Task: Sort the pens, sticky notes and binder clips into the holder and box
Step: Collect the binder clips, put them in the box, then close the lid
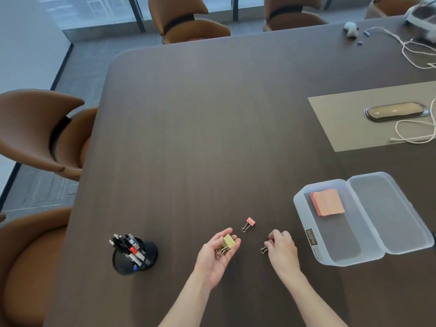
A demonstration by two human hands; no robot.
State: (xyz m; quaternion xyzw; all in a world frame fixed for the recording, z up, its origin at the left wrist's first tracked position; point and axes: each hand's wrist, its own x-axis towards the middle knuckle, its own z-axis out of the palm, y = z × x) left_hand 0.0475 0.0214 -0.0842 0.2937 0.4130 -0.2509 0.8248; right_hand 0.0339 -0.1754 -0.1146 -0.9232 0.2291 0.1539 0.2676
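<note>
Left hand [218, 253] palm-up, loosely cupped round green binder clip [228, 241]. Right hand [282, 247] curled, pinching second clip [263, 250]. Pink clip [249, 223] on table just beyond, between both hands, handles pointing near-left. Box [303, 220] lies right.

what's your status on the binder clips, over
Left hand holds yellow clip. Right hand pinching second clip, only its wire loop showing. Pink clip loose on table, box open, path clear.

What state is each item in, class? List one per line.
Box: open, lid folded back.
Sticky notes: inside box.
Pen holder: upright, holding pens.
Pink clip: loose on table.
Yellow clip: held in left hand.
Third clip: pinched by right hand.
</note>
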